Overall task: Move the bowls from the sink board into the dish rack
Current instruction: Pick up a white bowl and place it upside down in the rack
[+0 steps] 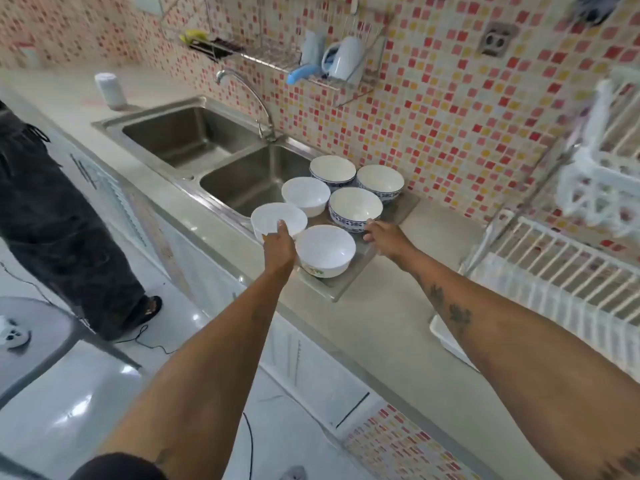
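Several bowls stand on the steel sink board (401,206) to the right of the sink. Three are plain white and three have blue patterned sides. My left hand (278,245) reaches to the near-left white bowl (273,216), with the thumb over its rim and the fingers hidden under it. My right hand (386,237) touches the near side of a blue-patterned bowl (355,206), fingers spread against its wall. Between my hands sits a white bowl with a flower print (325,249). The white dish rack (554,268) stands on the counter at the right.
A double steel sink (194,136) with a curved tap (249,95) lies left of the bowls. A wall rack (339,64) holds cups above. An upturned white cup (110,90) stands far left. A person in dark trousers (52,216) stands by the counter, near a grey chair (38,327).
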